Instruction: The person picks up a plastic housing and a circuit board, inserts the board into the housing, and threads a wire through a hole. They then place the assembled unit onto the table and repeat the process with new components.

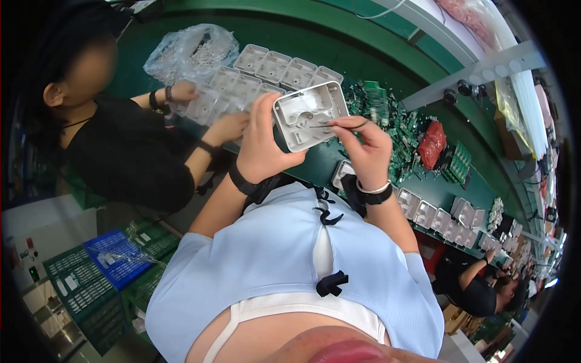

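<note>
Raised over the bench's near edge, a white plastic housing (319, 104) is tilted with its open side facing me. My left hand (264, 142) grips it by its left side and lower corner. Inside are moulded ribs, posts and a curved wall. Between the thumb and fingers of my right hand (369, 148) is a slim dark pair of tweezers (354, 126). Their tip reaches into the housing, near the posts at its lower right. Whether the tips pinch a small part is too fine to make out.
Rows of white housings (273, 65) and a clear bag of small pale parts (192, 51) lie at the far left. A co-worker's hands (229, 126) are beside them. Green circuit boards (396, 139), a red bag (431, 145) and more housings (425, 213) spread to the right.
</note>
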